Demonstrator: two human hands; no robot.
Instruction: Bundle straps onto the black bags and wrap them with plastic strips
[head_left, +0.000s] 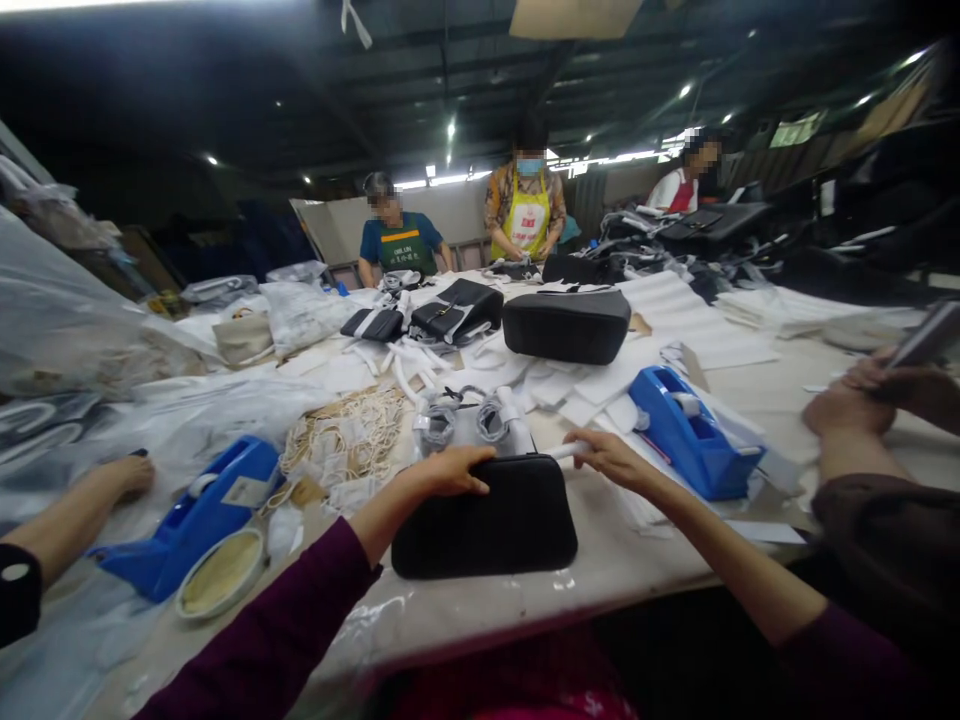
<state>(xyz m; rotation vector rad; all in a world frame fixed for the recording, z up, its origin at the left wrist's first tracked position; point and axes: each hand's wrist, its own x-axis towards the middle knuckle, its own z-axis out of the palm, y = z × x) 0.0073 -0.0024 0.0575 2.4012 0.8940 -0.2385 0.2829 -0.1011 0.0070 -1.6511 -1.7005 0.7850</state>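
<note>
A black bag [487, 525] with rounded corners stands at the near edge of the table, its broad side facing me. My left hand [454, 470] grips its top left edge, with the thumb in front and the fingers partly hidden behind. At the bag's top right corner, my right hand [611, 460] pinches a white wrapped strip [564, 450], perhaps a covered handle. Just behind the bag lie wrapped coils of strap [491, 420] in clear plastic and white covering.
Blue tape dispensers stand on the left [202, 510] and right [694, 430]. Near the left one are a round dish [223, 575] and a heap of cords [349, 435]. A dark bag [566, 325] sits on white sheets beyond. Co-workers' hands [124, 480] reach in from both sides; others stand opposite.
</note>
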